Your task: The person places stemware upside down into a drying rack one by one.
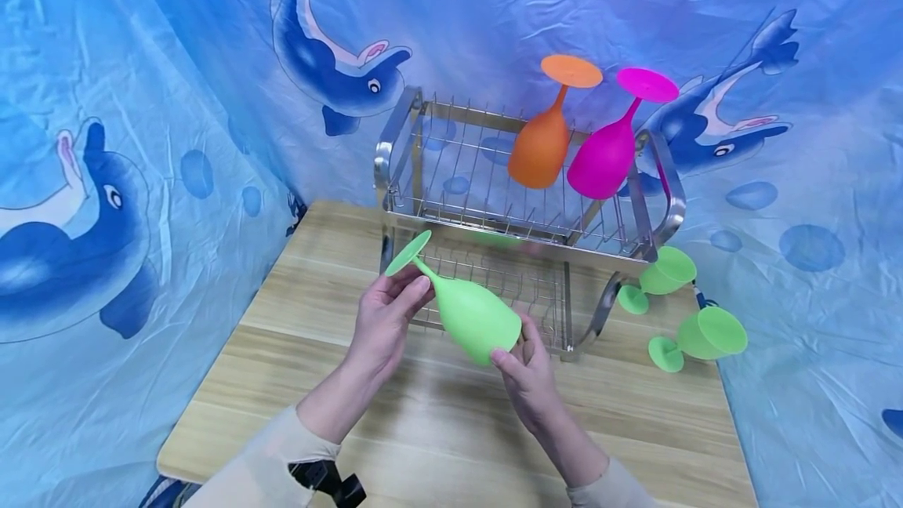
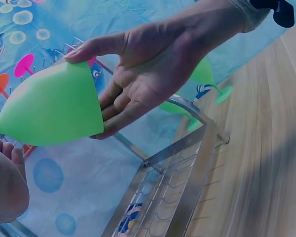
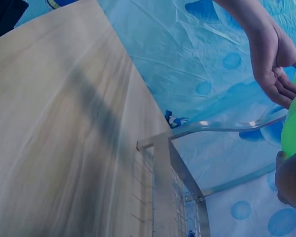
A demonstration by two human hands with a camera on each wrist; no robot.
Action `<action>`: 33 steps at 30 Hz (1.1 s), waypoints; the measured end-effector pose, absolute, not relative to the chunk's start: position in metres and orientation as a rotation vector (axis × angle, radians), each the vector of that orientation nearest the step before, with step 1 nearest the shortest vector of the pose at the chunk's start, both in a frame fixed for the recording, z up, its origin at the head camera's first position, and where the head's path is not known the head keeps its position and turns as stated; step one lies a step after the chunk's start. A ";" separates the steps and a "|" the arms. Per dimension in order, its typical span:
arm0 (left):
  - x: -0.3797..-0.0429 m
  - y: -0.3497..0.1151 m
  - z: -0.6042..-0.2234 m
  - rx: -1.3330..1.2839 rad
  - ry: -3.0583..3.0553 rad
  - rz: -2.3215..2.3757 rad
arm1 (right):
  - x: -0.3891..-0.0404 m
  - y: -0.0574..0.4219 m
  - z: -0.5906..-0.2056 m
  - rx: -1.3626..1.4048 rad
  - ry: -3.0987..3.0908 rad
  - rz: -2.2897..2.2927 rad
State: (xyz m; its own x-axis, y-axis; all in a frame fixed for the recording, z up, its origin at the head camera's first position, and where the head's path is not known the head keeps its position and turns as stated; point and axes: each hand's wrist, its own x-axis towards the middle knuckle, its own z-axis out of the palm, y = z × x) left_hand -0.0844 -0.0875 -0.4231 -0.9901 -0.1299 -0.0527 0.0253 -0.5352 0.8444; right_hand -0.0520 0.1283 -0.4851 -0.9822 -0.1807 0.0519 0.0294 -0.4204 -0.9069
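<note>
A green plastic goblet (image 1: pixel 474 318) is held tilted between both hands, its foot up to the left and its bowl down to the right. My left hand (image 1: pixel 386 320) pinches the stem just below the foot. With thumb and fingers my right hand (image 1: pixel 529 379) grips the bowl at its rim, as the left wrist view also shows on the goblet (image 2: pixel 59 106). Behind the hands stands a two-tier metal dish rack (image 1: pixel 487 230). On its top tier an orange goblet (image 1: pixel 539 149) and a magenta goblet (image 1: pixel 603 157) rest upside down, side by side at the right.
Two more green goblets, a rear one (image 1: pixel 666 271) and a front one (image 1: pixel 712 333), lie on their sides right of the rack. All stand on a wooden table (image 1: pixel 282 382). A blue dolphin-print curtain (image 1: pixel 212 61) hangs behind and around it.
</note>
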 end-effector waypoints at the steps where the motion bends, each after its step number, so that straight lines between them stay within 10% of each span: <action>1: -0.085 -0.087 -0.423 0.171 -1.467 -2.672 | -0.051 0.128 -0.486 -0.209 1.615 -2.534; 33: -0.090 -0.097 -0.421 0.287 -1.453 -2.712 | -0.029 0.120 -0.486 -0.292 1.489 -2.387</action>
State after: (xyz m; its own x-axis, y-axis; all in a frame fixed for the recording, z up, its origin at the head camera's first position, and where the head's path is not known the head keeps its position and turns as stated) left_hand -0.0897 -0.0973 -0.4210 -0.9814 -0.1328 -0.1383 -0.0415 -0.5568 0.8296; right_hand -0.0286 0.1198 -0.4862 -0.9306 -0.3659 0.0078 0.1540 -0.4107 -0.8987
